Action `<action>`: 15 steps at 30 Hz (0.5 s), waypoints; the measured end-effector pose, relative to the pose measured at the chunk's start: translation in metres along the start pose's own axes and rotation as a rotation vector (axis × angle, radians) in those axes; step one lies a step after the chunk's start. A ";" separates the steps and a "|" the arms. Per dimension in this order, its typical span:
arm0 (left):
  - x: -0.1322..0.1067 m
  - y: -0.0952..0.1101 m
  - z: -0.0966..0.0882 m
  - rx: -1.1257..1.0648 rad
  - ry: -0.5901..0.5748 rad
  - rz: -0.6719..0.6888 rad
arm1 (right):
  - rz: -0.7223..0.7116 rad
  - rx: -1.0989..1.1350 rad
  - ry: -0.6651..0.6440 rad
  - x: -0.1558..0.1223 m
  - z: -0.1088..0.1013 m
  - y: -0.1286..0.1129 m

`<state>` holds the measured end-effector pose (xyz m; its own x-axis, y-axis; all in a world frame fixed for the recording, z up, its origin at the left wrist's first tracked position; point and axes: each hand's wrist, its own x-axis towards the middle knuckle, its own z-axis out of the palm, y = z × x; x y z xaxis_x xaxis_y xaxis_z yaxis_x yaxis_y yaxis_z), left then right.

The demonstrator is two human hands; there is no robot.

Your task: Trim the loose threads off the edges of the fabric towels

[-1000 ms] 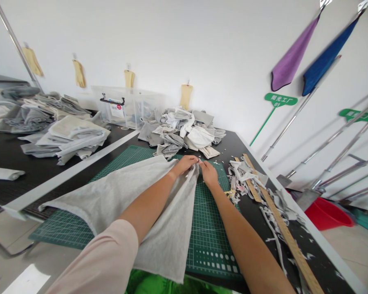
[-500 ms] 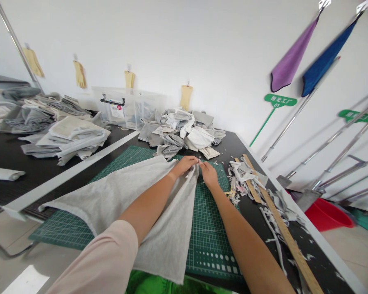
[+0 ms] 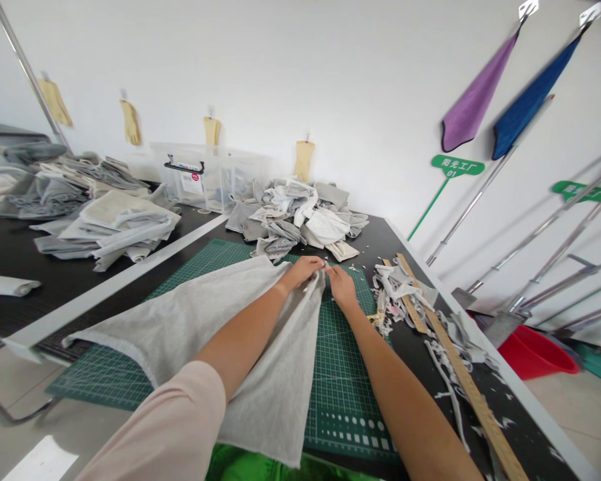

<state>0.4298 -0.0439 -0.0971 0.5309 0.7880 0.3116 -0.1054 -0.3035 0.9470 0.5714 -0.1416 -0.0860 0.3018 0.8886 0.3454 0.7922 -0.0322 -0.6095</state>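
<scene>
A light grey cloth lies spread over the green cutting mat, its near edge hanging past the mat's front. My left hand pinches the gathered far corner of this cloth. Close beside it, my right hand is closed at the same corner, its fingertips almost meeting those of the left. Whatever small bit lies between the fingertips is too tiny to make out. My left forearm crosses over the cloth, and my right forearm passes above the mat.
Behind the mat rises a heap of grey and white cloths, with a clear plastic box behind it. Folded cloths are piled at left. Fabric scraps and a wooden ruler lie at right. A red bucket stands beyond the table.
</scene>
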 end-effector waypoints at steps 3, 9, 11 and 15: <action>0.000 0.000 0.000 -0.009 -0.003 0.005 | -0.005 0.000 -0.001 0.001 0.000 0.001; 0.000 0.000 0.000 -0.015 -0.009 -0.020 | -0.013 -0.007 0.007 0.002 0.001 0.003; 0.001 0.000 0.000 -0.008 -0.007 -0.017 | -0.006 -0.008 0.005 0.002 0.001 0.002; 0.001 0.001 0.001 0.002 0.006 -0.001 | -0.003 -0.007 -0.003 0.002 0.001 0.002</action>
<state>0.4310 -0.0435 -0.0961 0.5260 0.7915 0.3111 -0.1029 -0.3039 0.9471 0.5729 -0.1399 -0.0870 0.2981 0.8899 0.3452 0.7968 -0.0329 -0.6033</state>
